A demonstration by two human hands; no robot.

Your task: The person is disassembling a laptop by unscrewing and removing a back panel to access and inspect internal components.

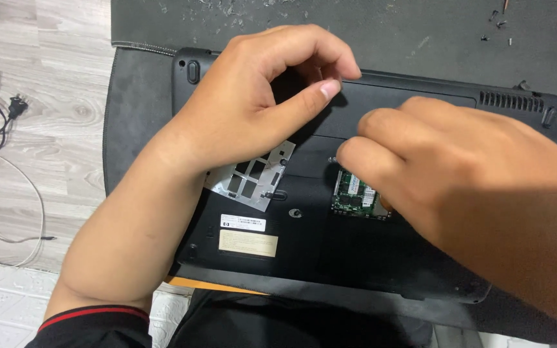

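A black laptop [330, 258] lies upside down on a dark mat [136, 109], and both hands work over its open bottom. The left hand [253, 96] is curled above the upper middle of the laptop, thumb stretched toward the right; its fingertips are bent down to the edge of the long cover there, but I cannot tell if they really pinch something. Under its wrist a silver metal plate [253, 180] with square holes lies on the laptop. The right hand [459, 174] is half clenched over the right part of the laptop, the first finger knuckles pressed down just above a green memory card [354, 194], which sits in an open slot near the centre of the laptop. What the fingertips hold is hidden.

The risk I see is with the green card: if the right hand pushes or pulls at an angle, the card or its small side clips may bend or break. The loose metal plate can also slide off the laptop when the left wrist moves. Small screws [498, 26] lie on the mat beyond the laptop's far right corner and could be easily lost.
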